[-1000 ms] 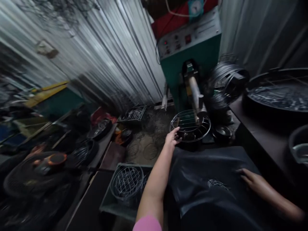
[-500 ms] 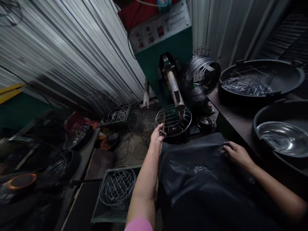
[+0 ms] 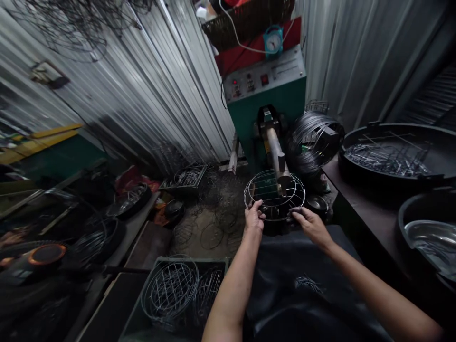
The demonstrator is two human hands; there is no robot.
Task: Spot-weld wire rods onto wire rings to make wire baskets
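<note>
A round wire rack [image 3: 250, 182] with an outer and an inner ring lies level below the rod-like arm [image 3: 278, 156] of a green machine. My left hand [image 3: 255, 217] is closed on its near left rim. On the near right rim, my right hand [image 3: 309, 225] pinches with thumb and fingers; dark covering or grime shows on its fingertips. Whether a small wire is also between them is hidden. Over my lap is spread a black sheet [image 3: 281, 266], and on it lies a small pile of short wires [image 3: 309, 283].
A green machine [image 3: 242, 114] with a control panel stands ahead, a wire coil [image 3: 313, 137] beside it. To the right are large black pans [image 3: 377, 128], one holding wire pieces. At lower left sits a bin [image 3: 142, 304] of wire racks. Wire rings [image 3: 212, 236] lie on the floor.
My right hand has moved from the black sheet's edge to the rack's rim. My left hand stays at the rack; the thin brown strip seen by it earlier no longer shows. The view has tilted up.
</note>
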